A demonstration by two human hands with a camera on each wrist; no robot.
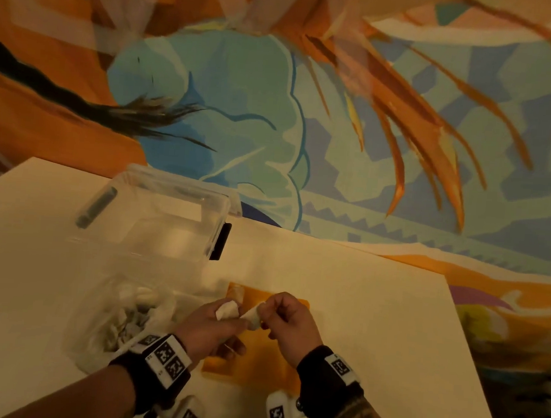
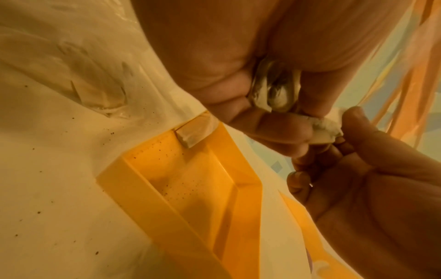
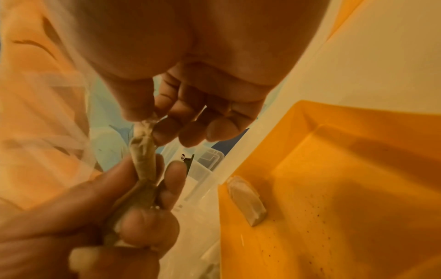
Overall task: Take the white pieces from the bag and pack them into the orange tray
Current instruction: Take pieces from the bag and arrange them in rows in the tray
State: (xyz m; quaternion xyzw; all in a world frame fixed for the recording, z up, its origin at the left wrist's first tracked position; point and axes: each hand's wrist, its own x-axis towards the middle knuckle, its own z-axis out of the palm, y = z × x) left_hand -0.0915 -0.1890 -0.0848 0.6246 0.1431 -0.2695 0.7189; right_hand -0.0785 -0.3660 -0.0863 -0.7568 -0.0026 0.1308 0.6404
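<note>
A white piece (image 1: 253,318) is held above the orange tray (image 1: 257,361), pinched at one end between thumb and fingers (image 3: 167,132) of the right hand (image 1: 287,320) and at the other end by the left hand (image 1: 217,322). In the right wrist view it appears as a twisted, crumpled wrapper-like strip stretched between the two hands; whether anything solid is inside cannot be told. A second crumpled white wad (image 1: 227,310) is seen tucked in the curled left fingers.

Handling, as judged: the piece is taken to be very light, soft and easily deformed, with a thin skin that may tear if pulled hard from both ends. A hold on the thicker middle is thought safer than on the twisted tips, which could slip out of a pinch.

One wrapped white block (image 3: 247,203) is already lying in the tray, against the tray's far-left corner wall. The rest of the tray floor is seen bare, apart from dark specks.

Left of the tray, touching or just beside it, the clear plastic bag (image 1: 119,322) is lying on the bench (image 1: 358,312) with more white pieces inside. Beyond the tray, a clear lidded plastic box (image 1: 169,221) is standing. Behind the bench a painted wall is noted.
</note>
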